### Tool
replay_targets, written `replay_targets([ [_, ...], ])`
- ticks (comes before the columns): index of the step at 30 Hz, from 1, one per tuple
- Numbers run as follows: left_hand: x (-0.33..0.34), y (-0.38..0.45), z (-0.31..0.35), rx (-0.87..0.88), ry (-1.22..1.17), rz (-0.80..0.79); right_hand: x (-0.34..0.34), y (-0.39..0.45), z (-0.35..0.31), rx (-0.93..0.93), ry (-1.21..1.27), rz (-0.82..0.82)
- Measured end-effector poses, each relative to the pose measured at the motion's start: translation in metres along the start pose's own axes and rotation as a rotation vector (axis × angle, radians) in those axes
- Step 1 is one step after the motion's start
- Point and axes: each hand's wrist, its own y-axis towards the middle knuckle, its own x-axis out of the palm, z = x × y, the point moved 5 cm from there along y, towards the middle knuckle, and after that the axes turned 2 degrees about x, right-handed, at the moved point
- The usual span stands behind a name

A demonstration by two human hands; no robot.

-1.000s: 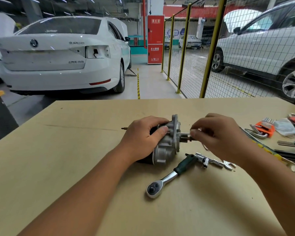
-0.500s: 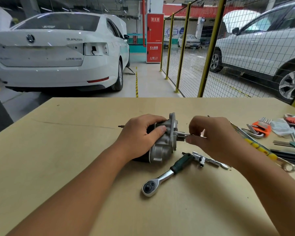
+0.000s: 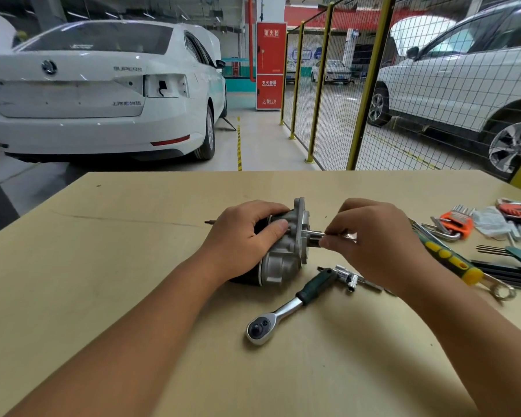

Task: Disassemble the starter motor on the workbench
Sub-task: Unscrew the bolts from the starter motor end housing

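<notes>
The left hand, in the middle of the frame, is curled over the top of the starter motor, thumb pressed on its silver housing, pinning it on its side to the tan workbench. Just right of it, the right hand pinches a thin metal rod that sticks out of the motor's round end flange; whether this is a long bolt or the shaft cannot be told. The motor has a black cylindrical body and a cast metal nose, so it is likely heavy, rigid and prone to rolling, which makes the broad body the sensible place to hold it down. The rod looks smooth and slender, probably slippery, and is best gripped close to the flange and drawn straight out. Below the motor lies a ratchet wrench with a dark green handle, a loose socket near its handle end. At the right edge of the frame sit hex keys in an orange holder and a spanner with a green and yellow grip.
</notes>
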Motion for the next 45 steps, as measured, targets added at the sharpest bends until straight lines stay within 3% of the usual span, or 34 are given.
replay_targets([
  [11, 0.000, 0.000, 0.001, -0.002, 0.014, -0.001, -0.003, 0.004, 0.008, -0.013, 0.050, -0.118],
  [20, 0.000, -0.001, -0.001, 0.012, 0.011, -0.005, -0.001, 0.002, 0.009, -0.011, 0.052, -0.020],
  [29, 0.000, 0.000, -0.002, 0.002, -0.018, 0.008, -0.001, 0.002, 0.011, -0.036, 0.159, -0.052],
  [40, 0.000, -0.001, -0.001, 0.002, -0.003, 0.012, -0.003, 0.001, 0.004, 0.009, -0.041, -0.055],
  [45, 0.000, -0.001, -0.003, -0.003, -0.007, 0.021, 0.003, 0.000, 0.006, 0.034, 0.096, -0.077],
])
